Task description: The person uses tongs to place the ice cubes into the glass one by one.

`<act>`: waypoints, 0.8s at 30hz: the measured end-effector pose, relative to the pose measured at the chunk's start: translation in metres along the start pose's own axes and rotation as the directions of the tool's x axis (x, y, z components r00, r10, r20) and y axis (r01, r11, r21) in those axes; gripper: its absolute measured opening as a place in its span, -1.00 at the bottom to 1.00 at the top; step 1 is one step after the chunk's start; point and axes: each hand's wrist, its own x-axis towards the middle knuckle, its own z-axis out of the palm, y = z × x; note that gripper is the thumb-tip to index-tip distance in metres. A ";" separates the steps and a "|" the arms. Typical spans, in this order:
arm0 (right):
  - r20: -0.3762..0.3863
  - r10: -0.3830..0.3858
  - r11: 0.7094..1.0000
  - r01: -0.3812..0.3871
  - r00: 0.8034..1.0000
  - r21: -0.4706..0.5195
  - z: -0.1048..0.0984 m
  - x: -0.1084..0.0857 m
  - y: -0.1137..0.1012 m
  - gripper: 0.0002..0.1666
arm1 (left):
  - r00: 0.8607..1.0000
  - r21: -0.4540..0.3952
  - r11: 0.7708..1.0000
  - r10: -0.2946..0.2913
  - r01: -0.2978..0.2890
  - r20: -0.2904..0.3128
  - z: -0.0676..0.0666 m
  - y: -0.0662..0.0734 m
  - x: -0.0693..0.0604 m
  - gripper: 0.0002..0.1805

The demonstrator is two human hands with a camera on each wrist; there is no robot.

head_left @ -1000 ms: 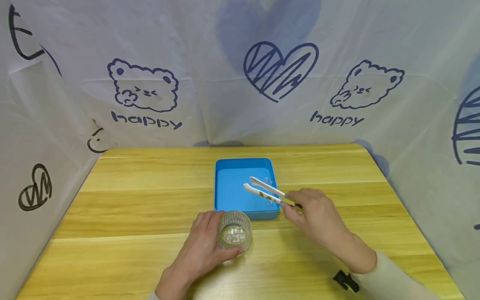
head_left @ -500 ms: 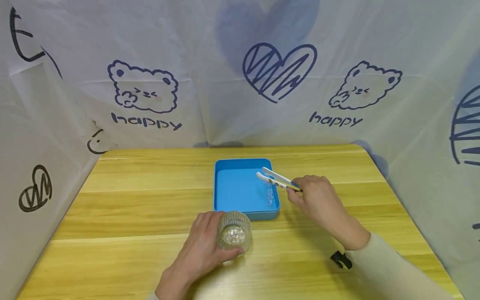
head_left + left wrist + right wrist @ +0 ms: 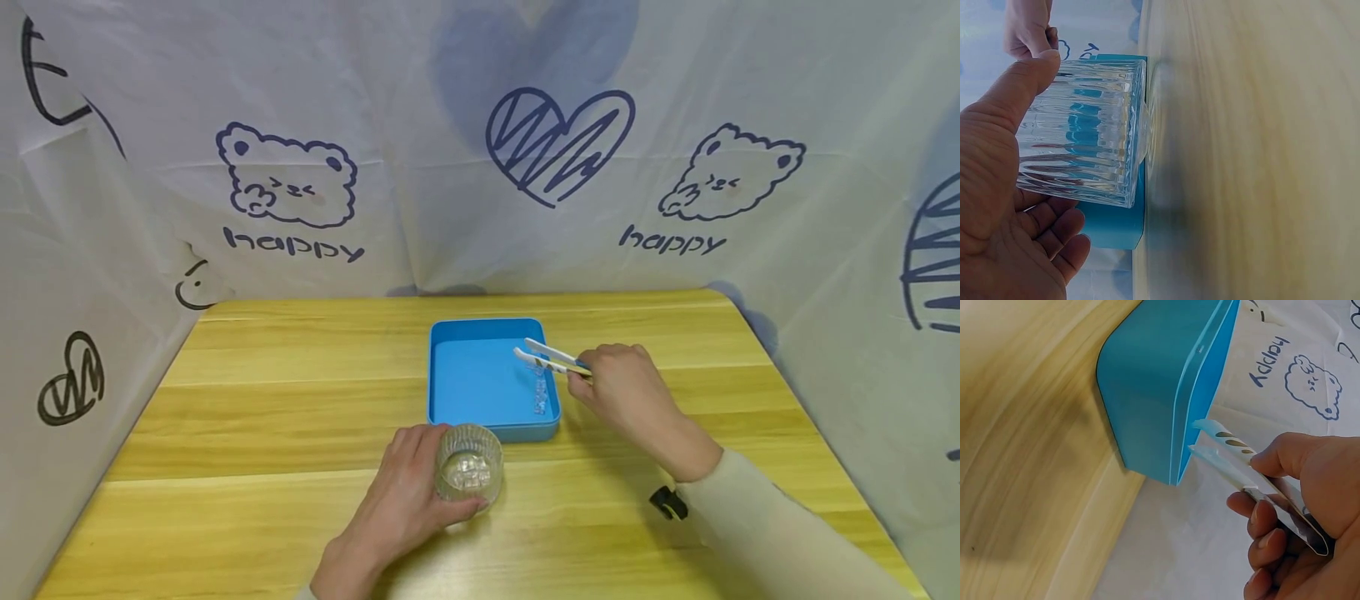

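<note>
My left hand (image 3: 401, 487) curls round a clear ribbed glass (image 3: 470, 454), with several clear cubes at its bottom; in the left wrist view the ribbed glass (image 3: 1085, 134) sits between thumb and fingers. My right hand (image 3: 630, 400) pinches a pair of tongs (image 3: 558, 364) with white tips, held over the right side of a blue square tray (image 3: 476, 375). Several small clear pieces (image 3: 540, 392) lie in a row along the tray's right inner wall. In the right wrist view the tongs' (image 3: 1229, 440) tips stand apart at the tray's rim, with nothing seen between them.
The tray stands on a wood-grain table (image 3: 285, 400), just beyond the glass. A white cloth (image 3: 420, 167) with bear and heart drawings hangs behind and at both sides. A black clip-like object (image 3: 667, 503) is beside the right sleeve.
My right hand has moved away from me and the tongs have shifted from the tray's middle toward its right wall. The left hand and glass stay in place.
</note>
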 end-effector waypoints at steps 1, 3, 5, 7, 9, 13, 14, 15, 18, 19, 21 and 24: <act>0.007 -0.003 1.000 0.003 1.000 -0.009 0.000 0.001 0.000 -0.66 | 1.000 -0.001 1.000 -0.002 0.002 0.001 0.000 0.000 0.000 0.08; 0.018 -0.009 0.999 0.009 1.000 -0.031 -0.001 0.003 -0.002 -0.65 | 1.000 0.001 1.000 -0.005 0.005 0.002 0.000 0.000 0.000 0.08; 0.021 -0.020 0.998 0.021 1.000 -0.056 -0.001 0.004 -0.004 -0.63 | 1.000 0.006 1.000 -0.008 0.008 0.001 0.001 0.000 0.000 0.08; 0.023 -0.034 0.996 0.036 0.999 -0.085 -0.001 0.006 -0.007 -0.61 | 1.000 0.005 1.000 -0.010 0.010 0.000 0.001 0.001 0.000 0.07; 0.027 -0.044 0.993 0.047 0.999 -0.107 0.000 0.008 -0.009 -0.57 | 1.000 0.009 1.000 -0.007 0.007 -0.009 0.001 0.001 0.000 0.05; 0.044 -0.041 0.990 0.047 0.998 -0.133 0.001 0.012 -0.013 -0.50 | 1.000 0.010 1.000 -0.002 0.002 -0.017 0.001 0.001 0.000 0.03; 0.052 -0.034 0.990 0.041 0.998 -0.135 0.001 0.013 -0.014 -0.49 | 1.000 0.011 1.000 -0.002 0.002 -0.015 0.001 0.001 0.000 0.04; 0.061 -0.024 0.990 0.032 0.998 -0.138 0.001 0.014 -0.015 -0.48 | 1.000 0.010 1.000 -0.002 0.003 -0.013 0.001 0.001 0.000 0.04; 0.095 0.007 0.989 0.008 0.995 -0.149 0.001 0.017 -0.019 -0.48 | 1.000 0.013 1.000 -0.001 0.001 -0.010 0.000 0.002 0.000 0.06; 0.107 0.016 0.988 0.001 0.994 -0.153 0.002 0.018 -0.021 -0.47 | 1.000 0.014 1.000 -0.001 0.001 -0.009 0.000 0.002 0.000 0.07; 0.124 0.027 0.987 -0.007 0.992 -0.162 0.002 0.020 -0.024 -0.47 | 1.000 0.014 1.000 -0.001 0.001 -0.008 0.000 0.002 0.000 0.07; 0.125 0.029 0.984 -0.006 0.992 -0.177 0.002 0.022 -0.027 -0.45 | 1.000 0.014 1.000 0.001 0.000 -0.011 0.000 0.002 0.000 0.06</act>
